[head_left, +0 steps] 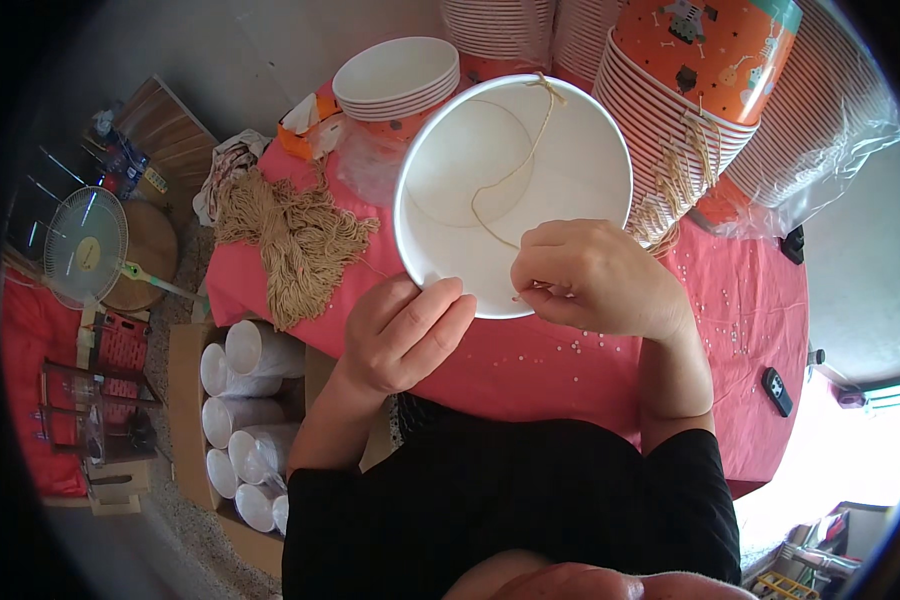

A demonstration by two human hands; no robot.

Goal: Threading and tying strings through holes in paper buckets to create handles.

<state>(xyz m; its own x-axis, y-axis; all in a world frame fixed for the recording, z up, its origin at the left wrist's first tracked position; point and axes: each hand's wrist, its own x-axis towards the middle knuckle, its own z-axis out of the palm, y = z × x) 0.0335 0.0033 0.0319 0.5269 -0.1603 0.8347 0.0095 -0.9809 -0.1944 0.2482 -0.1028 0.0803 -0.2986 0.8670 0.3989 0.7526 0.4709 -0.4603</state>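
Note:
A large white paper bucket (580, 150) is tilted so that its open mouth faces me. My left hand (408, 333) grips its near-left rim, fingers closed over the edge. Tan twine (480, 205) is knotted at the far rim and runs down across the inside. Its lower end goes to my right hand (600, 278), whose fingers are pinched together on it at the near-right part of the mouth. The fingertips of that hand are partly hidden.
A bundle of tan twine (295, 240) lies on the red tablecloth (530, 400). White buckets (398, 75) and orange-patterned ones (705, 40) stand stacked behind. A carton (192, 440) holds wrapped white cups (260, 350). A small black remote (776, 391) and scattered white bits lie right; a fan (88, 248) stands left.

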